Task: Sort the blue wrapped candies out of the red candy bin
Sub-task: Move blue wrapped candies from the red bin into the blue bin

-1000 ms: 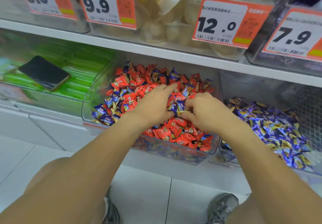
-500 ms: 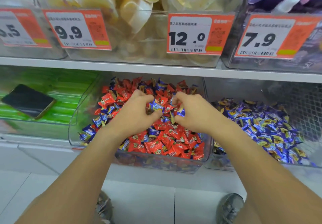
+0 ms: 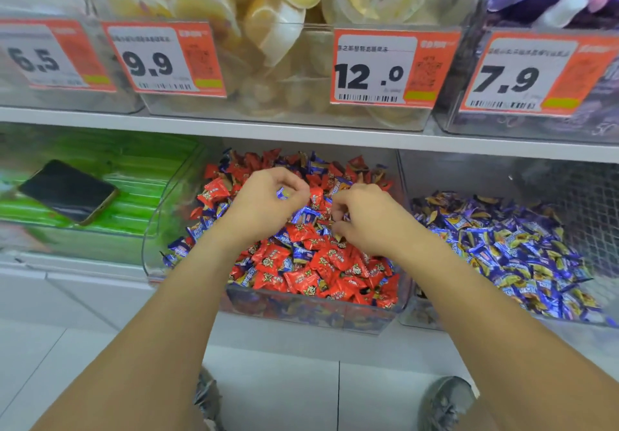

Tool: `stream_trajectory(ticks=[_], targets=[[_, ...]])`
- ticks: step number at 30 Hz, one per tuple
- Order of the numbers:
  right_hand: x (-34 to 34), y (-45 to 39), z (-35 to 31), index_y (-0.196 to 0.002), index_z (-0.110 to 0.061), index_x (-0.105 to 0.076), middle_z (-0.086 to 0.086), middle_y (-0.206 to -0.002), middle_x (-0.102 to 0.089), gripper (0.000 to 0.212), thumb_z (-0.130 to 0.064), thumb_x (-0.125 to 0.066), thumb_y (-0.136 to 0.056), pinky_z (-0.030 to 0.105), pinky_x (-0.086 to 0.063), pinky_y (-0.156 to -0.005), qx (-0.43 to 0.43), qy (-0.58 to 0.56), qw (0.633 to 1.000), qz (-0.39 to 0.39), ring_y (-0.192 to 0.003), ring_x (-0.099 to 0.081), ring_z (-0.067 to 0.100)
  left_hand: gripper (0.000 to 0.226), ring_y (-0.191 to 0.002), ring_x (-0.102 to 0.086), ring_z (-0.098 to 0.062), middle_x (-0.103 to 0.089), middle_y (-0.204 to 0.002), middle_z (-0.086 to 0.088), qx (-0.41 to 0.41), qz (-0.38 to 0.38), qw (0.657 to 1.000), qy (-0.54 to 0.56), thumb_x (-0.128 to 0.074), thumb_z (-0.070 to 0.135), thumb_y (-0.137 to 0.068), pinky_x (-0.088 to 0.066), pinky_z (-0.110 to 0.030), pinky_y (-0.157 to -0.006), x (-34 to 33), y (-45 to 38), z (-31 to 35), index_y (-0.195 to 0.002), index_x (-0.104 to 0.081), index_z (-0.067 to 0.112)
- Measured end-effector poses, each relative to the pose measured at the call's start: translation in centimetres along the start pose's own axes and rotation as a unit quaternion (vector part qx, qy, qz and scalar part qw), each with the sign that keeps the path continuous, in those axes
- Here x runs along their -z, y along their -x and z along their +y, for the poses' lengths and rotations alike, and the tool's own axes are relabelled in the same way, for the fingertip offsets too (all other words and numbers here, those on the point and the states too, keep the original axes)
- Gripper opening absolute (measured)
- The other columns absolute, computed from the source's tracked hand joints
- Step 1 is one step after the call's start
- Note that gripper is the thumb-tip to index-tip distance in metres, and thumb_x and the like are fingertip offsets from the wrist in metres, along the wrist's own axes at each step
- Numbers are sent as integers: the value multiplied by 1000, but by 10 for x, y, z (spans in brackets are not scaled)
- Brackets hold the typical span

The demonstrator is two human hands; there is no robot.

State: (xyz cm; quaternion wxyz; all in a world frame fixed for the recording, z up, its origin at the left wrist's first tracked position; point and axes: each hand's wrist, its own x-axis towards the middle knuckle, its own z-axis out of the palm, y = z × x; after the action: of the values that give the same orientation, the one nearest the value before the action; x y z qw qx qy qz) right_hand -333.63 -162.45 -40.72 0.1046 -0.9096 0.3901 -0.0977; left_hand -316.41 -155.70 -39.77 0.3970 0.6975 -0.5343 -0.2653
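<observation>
The clear red candy bin [image 3: 268, 310] on the lower shelf holds red wrappers mixed with blue candies [image 3: 306, 217], so both hands work its middle: the left hand [image 3: 264, 206] pinches 1 blue piece, while the right hand [image 3: 365, 219] curls into the pile, its catch hidden.

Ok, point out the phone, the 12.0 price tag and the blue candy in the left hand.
phone [image 3: 68, 192]: head view, middle of its dark screen.
12.0 price tag [image 3: 375, 72]: head view, white panel with the digits.
blue candy [image 3: 282, 193]: head view, wrapper between left hand [image 3: 264, 202] fingers.
</observation>
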Motion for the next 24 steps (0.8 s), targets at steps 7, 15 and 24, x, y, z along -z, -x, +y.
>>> stream_trajectory(ticks=[7,15,24], targets=[[22,-9,3,-84,-21,-63,-6,-73,-62,3,-21,-63,-87,26,-40,-65,-57,-91,983,148,-64,-56,16,59,-86,-62,-22,-66,-92,-5,-29,-21,949,-312,-74,59,-71,-53,-37,-78,-12,-10,-12,-101,-65,8],[3,-26,7,-129,-14,-52,16,-111,-64,39,-21,-57,-91,38,-51,-78,-82,19,996,21,-102,-63,38,48,-77,-65,-24,-66,-80,-7,-5,-2,957,-290,-87,37,-65,-55,-40,-71,-27,-12,-7,-94,-62,8],[7,-22,3,-110,-21,-66,13,-109,-67,21,-22,-59,-90,37,-51,-78,-97,-17,992,78,-95,-64,36,48,-70,-52,0,-62,-91,7,-33,27,984,-172,-83,33,-73,-35,-15,-56,-6,-6,-7,-116,-64,20]])
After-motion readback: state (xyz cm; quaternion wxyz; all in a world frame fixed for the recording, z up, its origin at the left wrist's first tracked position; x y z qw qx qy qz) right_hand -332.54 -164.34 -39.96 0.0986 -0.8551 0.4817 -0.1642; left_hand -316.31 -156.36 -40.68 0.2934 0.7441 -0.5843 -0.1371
